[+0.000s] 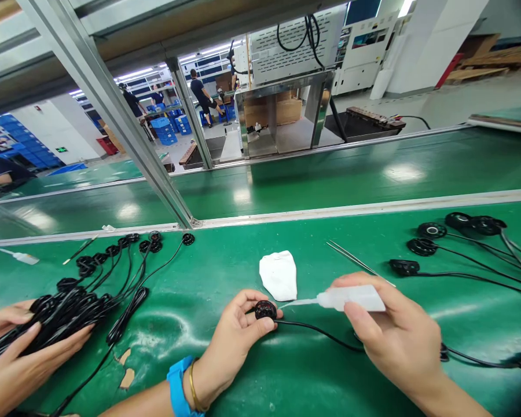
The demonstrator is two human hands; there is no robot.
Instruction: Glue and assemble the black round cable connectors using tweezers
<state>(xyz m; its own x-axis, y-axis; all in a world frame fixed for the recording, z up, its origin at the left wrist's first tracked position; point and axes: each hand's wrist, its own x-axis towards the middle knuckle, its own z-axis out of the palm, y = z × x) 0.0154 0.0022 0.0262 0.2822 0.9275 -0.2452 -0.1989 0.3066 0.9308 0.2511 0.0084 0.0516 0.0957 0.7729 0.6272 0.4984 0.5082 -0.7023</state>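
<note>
My left hand, with a blue wristband, pinches a small round black part on a black cable just above the green mat. My right hand grips a small white squeeze bottle. Its thin nozzle points left and almost touches the round part. A white cloth lies just behind the part.
Another person's two hands at the left gather a bundle of black cabled parts. Metal tweezers and more cabled parts lie at the right. A slanted metal post rises behind the bench; people stand far back.
</note>
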